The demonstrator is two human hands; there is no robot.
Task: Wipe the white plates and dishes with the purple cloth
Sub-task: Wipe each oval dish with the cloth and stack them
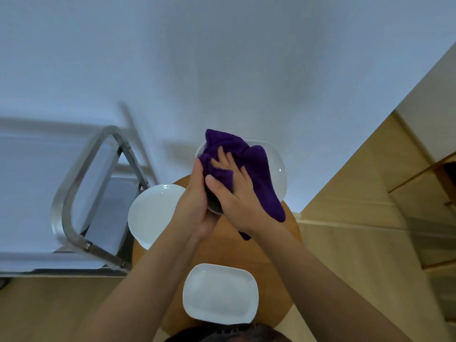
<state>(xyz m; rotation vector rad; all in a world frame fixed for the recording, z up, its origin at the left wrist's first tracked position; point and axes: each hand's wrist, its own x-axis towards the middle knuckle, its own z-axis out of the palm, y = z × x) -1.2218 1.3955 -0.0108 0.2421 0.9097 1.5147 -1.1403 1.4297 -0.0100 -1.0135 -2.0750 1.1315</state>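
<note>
Nearest us, a rounded-rectangular white dish (220,293) lies flat on the round wooden tabletop (222,248), close to the near edge, between our two forearms.

Further out, to the left, a round white plate (153,213) overhangs the tabletop's left edge; our left forearm crosses its right rim and hides part of it.

Above the middle of the tabletop, both hands work a held white plate (277,166), tilted up off the surface. Left hand (197,206): cups the plate's lower-left rim from beneath, fingers curled up round the edge. Right hand (234,193): fingers spread and fairly straight, pressing the purple cloth (256,169) flat onto the plate's face. The cloth bunches over the plate's top-left and drapes down past the right wrist, covering most of the plate; only the right-hand arc shows bare.

Left of the tabletop, a metal-framed chair (81,193) with a pale seat stands close by. Beyond everything, a plain white wall (222,70). To the right, light wooden cabinet fronts (382,193).
</note>
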